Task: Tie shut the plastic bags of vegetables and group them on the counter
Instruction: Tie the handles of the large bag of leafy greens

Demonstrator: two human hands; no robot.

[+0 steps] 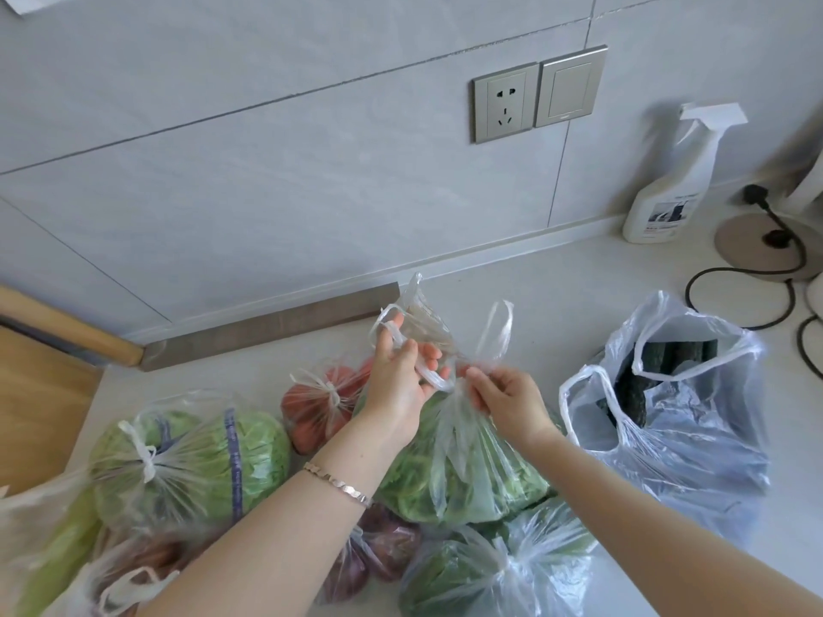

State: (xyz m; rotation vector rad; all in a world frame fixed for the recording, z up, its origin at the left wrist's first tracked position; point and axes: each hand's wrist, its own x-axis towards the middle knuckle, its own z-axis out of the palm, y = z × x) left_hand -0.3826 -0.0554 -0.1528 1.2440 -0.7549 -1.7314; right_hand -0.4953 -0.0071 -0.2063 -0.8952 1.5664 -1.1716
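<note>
Between the two grips, on the pale desk [579,278], sits the bag of leafy greens [467,465], with its mouth not yet knotted. Left grip [401,371]: the fingers are curled round one handle loop [387,322] of this bag, which is lifted toward the wall. Right grip [507,398]: the thumb and fingertips are pinched together on the base of the other handle loop [496,331], and its free end stands upright above them.

Just left of the left grip, touching the held bag, lies a knotted bag of tomatoes [320,403]. Farther left lies a knotted bag of pale green cabbage heads [191,456]. Right of the right grip stands an untied bag of dark cucumbers [668,416], its handles loose and its mouth gaping. Nearer the person than either grip are a bag of dark purple vegetables [383,541], partly hidden by the left forearm, and a bag of dark greens [490,572] gathered at its top.

A bracelet [338,483] circles the left wrist. Beyond the right grip, against the wall, stands a spray bottle [668,184]. A socket [505,102] is set in the wall above.
</note>
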